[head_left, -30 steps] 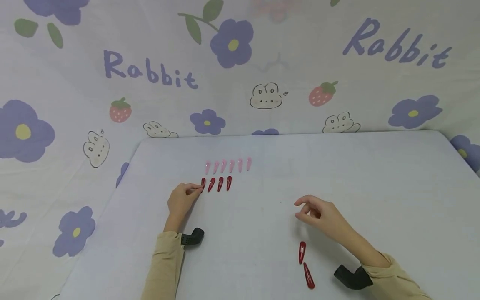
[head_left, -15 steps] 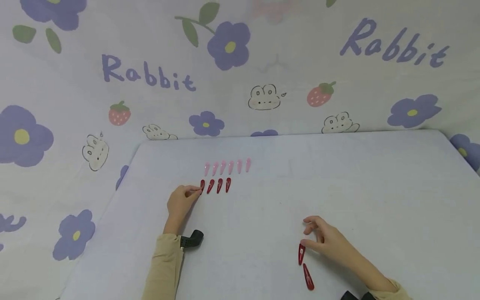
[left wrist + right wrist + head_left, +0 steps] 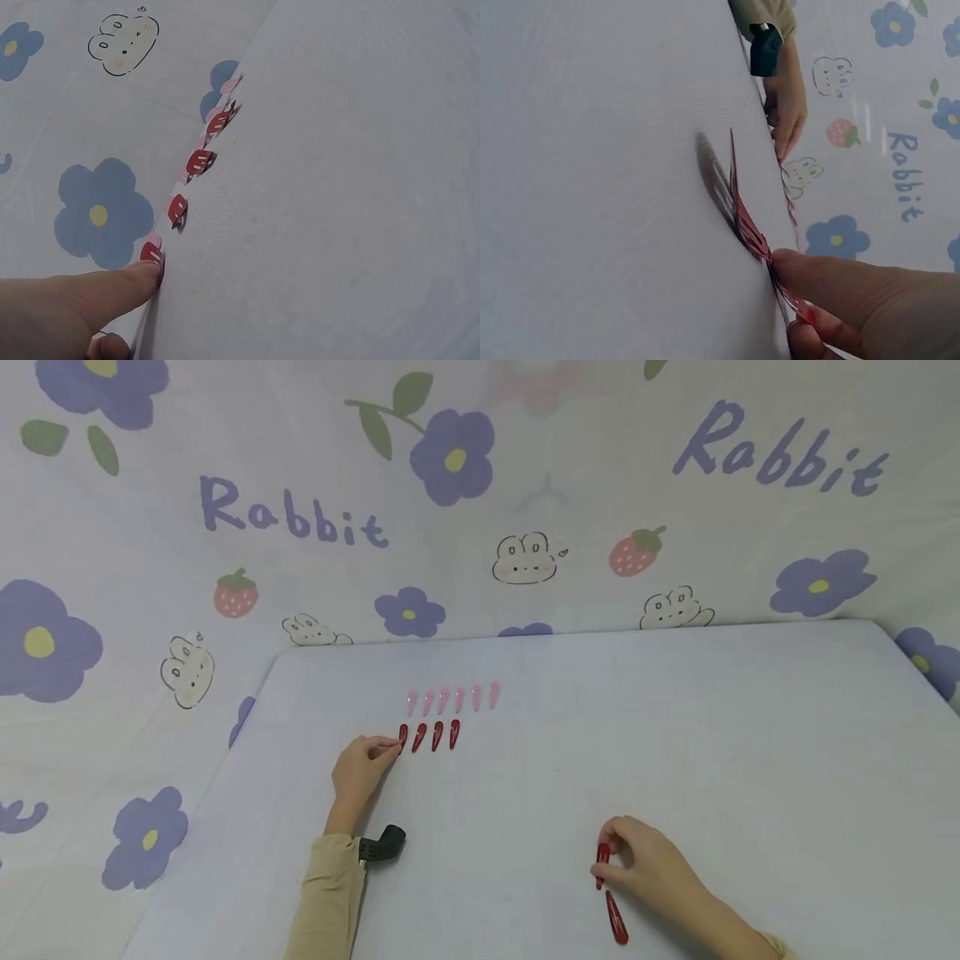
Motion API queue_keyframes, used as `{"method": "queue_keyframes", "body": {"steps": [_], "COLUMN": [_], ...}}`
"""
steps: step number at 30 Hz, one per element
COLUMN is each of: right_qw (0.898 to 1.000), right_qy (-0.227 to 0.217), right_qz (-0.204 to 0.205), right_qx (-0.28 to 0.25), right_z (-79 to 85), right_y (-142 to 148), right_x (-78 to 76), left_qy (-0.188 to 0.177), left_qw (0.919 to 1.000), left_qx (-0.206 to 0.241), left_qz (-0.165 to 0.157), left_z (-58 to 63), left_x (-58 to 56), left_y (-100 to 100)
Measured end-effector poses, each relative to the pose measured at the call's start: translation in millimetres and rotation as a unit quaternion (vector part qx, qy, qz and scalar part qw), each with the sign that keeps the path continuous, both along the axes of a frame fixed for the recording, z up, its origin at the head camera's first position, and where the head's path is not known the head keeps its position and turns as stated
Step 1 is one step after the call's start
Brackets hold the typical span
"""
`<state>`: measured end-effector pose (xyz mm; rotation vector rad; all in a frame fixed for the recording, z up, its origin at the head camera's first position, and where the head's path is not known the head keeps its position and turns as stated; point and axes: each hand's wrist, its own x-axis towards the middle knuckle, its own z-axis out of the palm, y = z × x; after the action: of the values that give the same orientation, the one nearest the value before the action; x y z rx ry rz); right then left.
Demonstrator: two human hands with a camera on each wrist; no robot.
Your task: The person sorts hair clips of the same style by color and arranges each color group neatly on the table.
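Note:
My left hand [image 3: 362, 770] pinches the leftmost red snap hair clip [image 3: 403, 734] between thumb and forefinger. That clip ends a short row; several more red clips [image 3: 437, 737] lie to its right. In the left wrist view the thumb [image 3: 124, 291] covers the near part of the clip. At the front right, my right hand [image 3: 654, 867] grips another red hair clip [image 3: 603, 853], forefinger at its far end and thumb lower on its side. A further loose red clip [image 3: 617, 920] lies just below it, its narrow tip near the gripped one.
Behind the red row, several pink hair clips [image 3: 443, 701] lie in a parallel row. All rest on a white tabletop [image 3: 712, 718]. A patterned cloth [image 3: 442, 552] with rabbits and flowers hangs behind the table. A black wrist camera [image 3: 384, 843] sits on the left sleeve.
My right hand has come down toward the front of the table and taken hold of the upper of the two loose red hair clips. The left hand stays at the leftmost red clip.

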<state>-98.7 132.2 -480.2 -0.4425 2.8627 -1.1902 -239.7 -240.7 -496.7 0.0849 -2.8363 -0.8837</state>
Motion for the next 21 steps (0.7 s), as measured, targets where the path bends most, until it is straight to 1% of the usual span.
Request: {"method": "queue_keyframes", "body": {"steps": [4, 9, 16, 21], "right_qw": [1.0, 0.999, 0.997, 0.994], "right_qy": [0.003, -0.003, -0.018, -0.015], "right_qz": [-0.008, -0.019, -0.026, -0.044], "right_qx": [-0.016, -0.041, -0.069, -0.099], "right_z": [-1.1, -1.2, 0.2, 1.1], "right_y": [-0.9, -1.8, -1.3, 0.2], "right_x": [0.3, 0.2, -0.6, -1.2], "left_qy": [0.002, 0.003, -0.007, 0.002], "left_qw": [1.0, 1.0, 1.0, 1.0], "left_qx": [0.001, 0.0, 0.001, 0.006], "left_qz": [0.001, 0.004, 0.005, -0.004], "left_z": [-0.7, 1.4, 2.7, 3.4], "left_x": [-0.5, 1.0, 2.2, 2.7], "left_y": [0.2, 0.2, -0.4, -0.4]}}
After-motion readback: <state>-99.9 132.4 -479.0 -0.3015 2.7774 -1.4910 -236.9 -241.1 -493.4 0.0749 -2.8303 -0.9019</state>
